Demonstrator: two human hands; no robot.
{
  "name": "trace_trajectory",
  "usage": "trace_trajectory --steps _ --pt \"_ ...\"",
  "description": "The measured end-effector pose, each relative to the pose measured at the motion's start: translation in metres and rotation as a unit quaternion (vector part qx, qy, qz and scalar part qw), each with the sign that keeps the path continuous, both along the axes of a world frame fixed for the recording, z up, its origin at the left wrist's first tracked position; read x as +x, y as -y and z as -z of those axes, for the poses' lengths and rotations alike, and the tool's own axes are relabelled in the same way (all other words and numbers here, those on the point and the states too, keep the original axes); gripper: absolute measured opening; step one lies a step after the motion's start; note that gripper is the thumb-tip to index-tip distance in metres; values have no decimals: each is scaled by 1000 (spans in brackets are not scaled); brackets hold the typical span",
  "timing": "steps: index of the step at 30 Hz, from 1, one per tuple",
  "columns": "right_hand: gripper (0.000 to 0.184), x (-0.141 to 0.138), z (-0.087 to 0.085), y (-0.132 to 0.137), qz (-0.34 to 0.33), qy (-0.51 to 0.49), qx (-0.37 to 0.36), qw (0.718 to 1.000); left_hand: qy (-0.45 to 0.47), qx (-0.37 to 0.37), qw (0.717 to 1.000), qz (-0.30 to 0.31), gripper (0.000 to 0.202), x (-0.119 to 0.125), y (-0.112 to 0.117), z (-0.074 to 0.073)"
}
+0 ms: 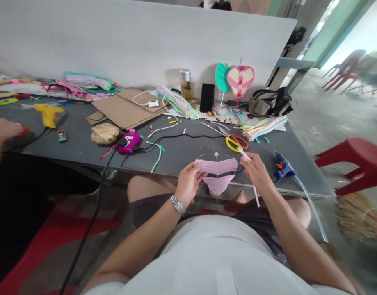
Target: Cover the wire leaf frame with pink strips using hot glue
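My left hand (pixel 188 180) pinches the left edge of a small heart-shaped wire frame, partly covered with pink pleated strips (pixel 217 166). A bare gap crosses the frame between the upper band and the pointed lower part, and its thin wire top is uncovered. In my right hand (pixel 256 170) is a pale pink strip (pixel 256 196), slanting down past the palm, close to the frame's right side. Just beyond the hands lie scissors (pixel 236 142) with one yellow and one red handle. A blue glue gun (pixel 283 166) with a clear glue stick rests right of my right hand.
Bundles of pastel strips (pixel 263 128) lie on the grey table. A magenta power socket (pixel 129 141), a stone-like lump (pixel 104 134), cardboard (pixel 129 108), a phone (pixel 207 98) and finished heart fans (pixel 240 80) stand farther back. Another person's hand (pixel 6 129) is near a yellow glue gun (pixel 49 114).
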State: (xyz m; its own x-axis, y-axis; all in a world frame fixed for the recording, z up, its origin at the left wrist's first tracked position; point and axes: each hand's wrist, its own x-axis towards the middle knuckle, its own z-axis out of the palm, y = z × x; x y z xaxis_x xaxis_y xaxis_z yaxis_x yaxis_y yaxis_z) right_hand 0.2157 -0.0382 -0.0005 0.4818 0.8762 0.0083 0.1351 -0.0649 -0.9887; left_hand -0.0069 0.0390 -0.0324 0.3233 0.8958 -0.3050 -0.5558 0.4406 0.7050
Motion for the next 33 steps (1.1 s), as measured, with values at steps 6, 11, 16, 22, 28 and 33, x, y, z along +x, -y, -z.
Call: trace_trajectory --steps 6,11,16,22,28,33 --pt "36 -20 -28 13 -17 381 -10 925 -17 23 999 -27 41 2 2 -1" --pt "38 -60 -46 1 3 552 -177 815 -38 76 996 -27 39 7 9 -10" --pt "24 -77 -47 -17 -117 529 -230 808 -62 109 992 -34 37 8 13 -14" --pt "22 -78 -31 -23 -156 506 -226 818 -55 91 994 -21 44 7 18 -14" --pt "20 -81 -24 -25 -177 505 -224 815 -54 76 995 -20 46 10 20 -15" --pt "15 -83 -37 -19 -200 500 -232 810 -51 59 997 -26 38 8 18 -18"
